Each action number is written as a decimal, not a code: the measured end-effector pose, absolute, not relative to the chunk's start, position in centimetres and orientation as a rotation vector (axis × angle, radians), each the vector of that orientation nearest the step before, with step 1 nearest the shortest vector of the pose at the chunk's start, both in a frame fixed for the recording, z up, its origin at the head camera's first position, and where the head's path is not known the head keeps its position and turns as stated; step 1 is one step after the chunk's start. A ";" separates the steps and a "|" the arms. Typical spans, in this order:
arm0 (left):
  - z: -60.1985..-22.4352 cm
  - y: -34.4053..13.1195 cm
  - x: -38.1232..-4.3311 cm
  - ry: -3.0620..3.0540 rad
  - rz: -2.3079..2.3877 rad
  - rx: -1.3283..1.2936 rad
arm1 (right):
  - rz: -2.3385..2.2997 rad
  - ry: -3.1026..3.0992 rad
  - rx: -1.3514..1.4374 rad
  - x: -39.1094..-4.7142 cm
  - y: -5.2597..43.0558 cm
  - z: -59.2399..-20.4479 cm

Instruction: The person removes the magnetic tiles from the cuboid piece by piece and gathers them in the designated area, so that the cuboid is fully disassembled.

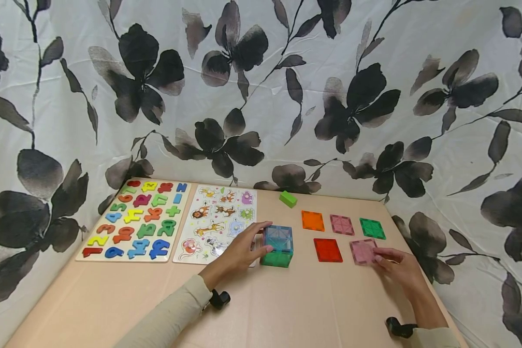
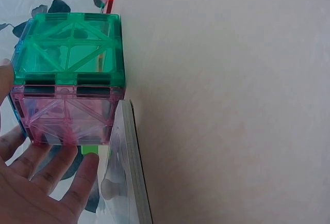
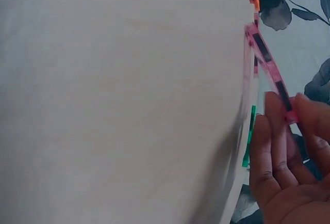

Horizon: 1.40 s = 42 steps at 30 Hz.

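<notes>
The left hand (image 1: pixel 239 247) cups the left side of a translucent plastic cube (image 1: pixel 277 259), blue on top and green in front, standing on the table (image 1: pixel 291 309) just beside the white animal-picture board (image 1: pixel 189 227); its fingers are partly spread, so an uneven push could buckle the panels. Past the flat translucent red square tile (image 1: pixel 328 250), the right hand (image 1: pixel 398 268) pinches a tilted translucent pink square tile (image 1: pixel 362 252) by one edge, a narrow hold that might let it pivot or slip if knocked.

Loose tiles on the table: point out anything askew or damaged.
Only the nearer pink tile is askew: its edge pinched by the right hand is raised, while the other loose tiles lie flat. No damage shows.
</notes>
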State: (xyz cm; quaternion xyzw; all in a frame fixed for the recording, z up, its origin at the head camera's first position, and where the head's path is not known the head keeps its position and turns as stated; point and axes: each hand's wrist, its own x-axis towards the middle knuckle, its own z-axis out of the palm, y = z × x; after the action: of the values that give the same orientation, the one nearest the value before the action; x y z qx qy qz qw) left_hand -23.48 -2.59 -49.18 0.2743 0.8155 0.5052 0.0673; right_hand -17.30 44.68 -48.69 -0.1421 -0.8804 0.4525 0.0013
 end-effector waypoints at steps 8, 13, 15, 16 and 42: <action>-49.1 -2.6 -23.5 2.468 1.509 0.822 | 1.126 -2.929 -0.402 -17.3 44.1 -48.2; -49.2 -2.5 -23.5 2.454 1.524 0.821 | 0.934 -2.994 -0.385 -17.3 43.0 -47.4; -49.2 -2.5 -23.5 2.453 1.520 0.822 | 0.890 -2.988 -0.374 -17.3 42.2 -47.1; -49.2 -2.5 -23.5 2.452 1.520 0.820 | 0.880 -2.979 -0.361 -17.3 41.7 -46.8; -48.6 -2.7 -24.8 2.352 1.565 0.811 | 1.612 -2.793 0.271 -19.9 23.0 -46.7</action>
State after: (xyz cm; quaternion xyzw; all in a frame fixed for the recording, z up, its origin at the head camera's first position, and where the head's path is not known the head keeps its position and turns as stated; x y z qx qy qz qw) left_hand -24.80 -2.70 -48.61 0.2745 0.7961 0.5298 0.1011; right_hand -19.90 22.99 -46.68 0.0837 -0.8621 0.4975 -0.0472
